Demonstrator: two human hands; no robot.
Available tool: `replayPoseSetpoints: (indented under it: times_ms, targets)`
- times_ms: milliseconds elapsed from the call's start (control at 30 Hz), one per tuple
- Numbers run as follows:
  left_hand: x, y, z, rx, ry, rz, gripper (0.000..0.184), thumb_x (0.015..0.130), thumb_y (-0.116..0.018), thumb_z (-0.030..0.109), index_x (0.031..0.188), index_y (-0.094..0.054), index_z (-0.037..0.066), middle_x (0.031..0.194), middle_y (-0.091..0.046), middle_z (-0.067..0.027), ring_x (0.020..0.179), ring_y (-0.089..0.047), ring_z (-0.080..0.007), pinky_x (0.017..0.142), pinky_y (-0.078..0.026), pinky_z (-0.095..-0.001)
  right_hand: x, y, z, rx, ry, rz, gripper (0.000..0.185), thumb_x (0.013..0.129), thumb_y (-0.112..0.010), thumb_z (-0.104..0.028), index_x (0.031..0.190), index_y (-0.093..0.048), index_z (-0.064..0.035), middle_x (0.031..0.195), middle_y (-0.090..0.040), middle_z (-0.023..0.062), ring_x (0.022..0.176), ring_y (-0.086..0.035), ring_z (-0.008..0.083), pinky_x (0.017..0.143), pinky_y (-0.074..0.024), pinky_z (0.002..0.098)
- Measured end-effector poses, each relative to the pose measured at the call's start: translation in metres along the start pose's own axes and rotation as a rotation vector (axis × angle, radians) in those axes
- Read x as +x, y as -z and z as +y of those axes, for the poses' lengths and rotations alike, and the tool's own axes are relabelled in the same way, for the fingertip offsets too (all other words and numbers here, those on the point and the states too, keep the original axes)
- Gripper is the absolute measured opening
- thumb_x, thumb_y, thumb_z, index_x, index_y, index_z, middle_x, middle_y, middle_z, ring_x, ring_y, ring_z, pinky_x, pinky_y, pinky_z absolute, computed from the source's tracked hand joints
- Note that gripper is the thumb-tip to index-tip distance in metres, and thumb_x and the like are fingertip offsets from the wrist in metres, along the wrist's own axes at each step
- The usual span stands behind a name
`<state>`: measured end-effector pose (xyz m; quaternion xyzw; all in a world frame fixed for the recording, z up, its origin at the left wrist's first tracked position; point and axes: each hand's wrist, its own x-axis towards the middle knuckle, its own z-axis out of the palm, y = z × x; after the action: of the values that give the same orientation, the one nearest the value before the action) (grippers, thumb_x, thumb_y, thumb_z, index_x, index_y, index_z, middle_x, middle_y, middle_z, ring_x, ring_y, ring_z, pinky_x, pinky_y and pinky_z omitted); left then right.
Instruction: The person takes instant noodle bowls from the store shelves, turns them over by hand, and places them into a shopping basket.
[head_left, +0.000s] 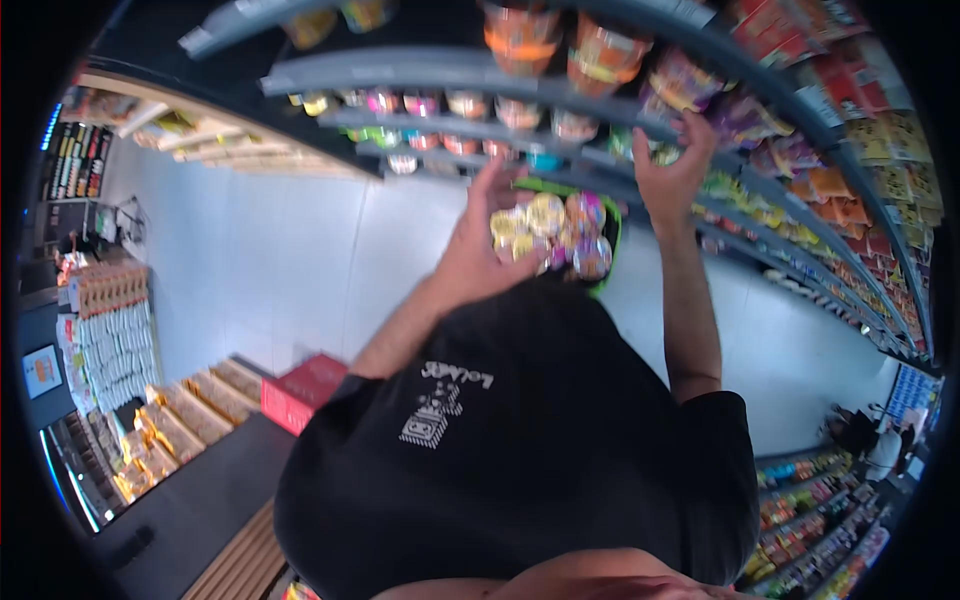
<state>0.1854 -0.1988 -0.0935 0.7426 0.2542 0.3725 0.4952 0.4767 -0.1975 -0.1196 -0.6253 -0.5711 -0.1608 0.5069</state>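
Observation:
My left hand (470, 240) is raised in front of my body with its thumb and fingers apart, and nothing shows in it. From this view it overlaps the left side of a dark basket with a green rim (615, 235). Inside the basket lie several packaged tubs with shiny yellow (545, 213) and purple lids (587, 212). My right hand (675, 175) is held up near the shelf front, fingers curved and spread, holding nothing. Close above it are purple packets (685, 80) on a shelf. Whether the hand touches the shelf edge, I cannot tell.
Curved-looking shelves (420, 75) with cups and packets run ahead and to the right. Large orange-banded tubs (522, 40) stand on an upper shelf. A red box (303, 390) and a dark counter (200, 510) are at left. People (885, 450) appear far right.

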Motion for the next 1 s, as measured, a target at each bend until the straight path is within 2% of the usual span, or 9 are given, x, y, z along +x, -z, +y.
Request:
replayPoseSetpoints:
  times_ms: [67,200,300,400,567,667,767,867,1000]
  targets:
    - [-0.008,0.0,-0.013,0.049,0.061,0.009,0.11,0.074,-0.084,0.011,0.155,-0.01,0.005,0.143,-0.046,-0.023,0.116,-0.06,-0.0291,0.1,-0.049,-0.0416,-0.098,0.004,0.033,-0.124,-0.26,-0.334,0.073,0.075,-0.083,-0.016,0.135,-0.045,-0.0027,0.126,-0.05,0.0188,0.102,-0.059,0.0318,0.088,-0.0505,0.0402]
    - [-0.026,-0.002,-0.038,-0.051,0.268,0.01,0.105,0.074,-0.083,0.011,0.154,-0.016,0.005,0.14,-0.049,-0.0209,0.117,-0.06,-0.0286,0.101,-0.048,-0.0412,-0.304,0.044,0.07,-0.15,-0.878,-0.722,0.079,0.074,-0.082,-0.019,0.139,-0.04,-0.0068,0.131,-0.046,0.0221,0.113,-0.055,0.0413,0.097,-0.0491,0.0467]
    - [-0.038,-0.006,-0.06,-0.044,0.432,-0.029,0.089,0.076,-0.082,0.011,0.149,-0.032,0.004,0.133,-0.057,-0.0165,0.117,-0.06,-0.0272,0.101,-0.047,-0.0389,-0.379,0.068,0.072,-0.321,-0.851,-0.924,0.085,0.071,-0.085,-0.02,0.14,-0.038,-0.0049,0.131,-0.045,0.0211,0.107,-0.059,0.0368,0.091,-0.052,0.0474]
    - [-0.054,-0.01,-0.086,-0.065,0.603,-0.117,0.083,0.079,-0.078,0.003,0.149,-0.035,0.004,0.139,-0.055,-0.0146,0.118,-0.06,-0.024,0.103,-0.046,-0.0399,-0.402,0.064,0.071,-0.457,-0.941,-1.102,0.091,0.067,-0.088,-0.033,0.14,-0.039,-0.0103,0.139,-0.04,0.0207,0.132,-0.04,0.0422,0.106,-0.0395,0.0542]
    - [-0.094,-0.012,-0.128,-0.026,0.771,-0.148,0.078,0.079,-0.078,0.003,0.147,-0.039,0.004,0.135,-0.057,-0.0145,0.118,-0.06,-0.0251,0.102,-0.046,-0.0387,-0.449,-0.023,0.129,-0.591,-0.965,-1.184,0.108,0.058,-0.092,-0.049,0.142,-0.032,-0.0165,0.156,-0.02,0.0248,0.144,-0.022,0.0436,0.112,-0.0287,0.0601]
    - [-0.117,-0.005,-0.14,0.09,0.832,-0.187,0.076,0.077,-0.081,0.008,0.142,-0.044,0.006,0.129,-0.058,-0.0148,0.114,-0.062,-0.0277,0.098,-0.05,-0.039,-0.459,-0.086,0.167,-0.627,-1.125,-1.22,0.128,0.051,-0.091,-0.061,0.148,-0.022,-0.0149,0.161,-0.003,0.0265,0.148,-0.007,0.0496,0.112,-0.0239,0.0693]
    - [-0.128,0.009,-0.14,0.109,0.949,-0.219,0.078,0.076,-0.08,0.005,0.144,-0.041,0.004,0.134,-0.056,-0.0149,0.12,-0.06,-0.0274,0.102,-0.047,-0.0404,-0.477,-0.13,0.192,-0.683,-1.181,-1.27,0.135,0.05,-0.09,-0.064,0.15,-0.017,-0.0112,0.161,0.002,0.0268,0.148,-0.003,0.0513,0.112,-0.0211,0.0716]
    - [-0.14,0.019,-0.14,0.134,1.03,-0.206,0.079,0.076,-0.079,0.001,0.145,-0.04,0.002,0.138,-0.055,-0.0157,0.123,-0.058,-0.0268,0.105,-0.046,-0.0415,-0.492,-0.152,0.203,-0.71,-1.238,-1.223,0.138,0.05,-0.09,-0.065,0.149,-0.014,-0.0057,0.161,0.005,0.0268,0.148,-0.001,0.0515,0.114,-0.0186,0.0715]
    - [-0.146,0.029,-0.143,0.131,1.081,-0.176,0.078,0.077,-0.077,0.001,0.145,-0.04,0.002,0.138,-0.054,-0.0172,0.123,-0.059,-0.0271,0.106,-0.045,-0.042,-0.495,-0.157,0.212,-0.84,-1.189,-1.153,0.133,0.048,-0.091,-0.059,0.144,-0.017,-0.0031,0.152,-0.02,0.0226,0.14,-0.027,0.0448,0.11,-0.0288,0.0676]
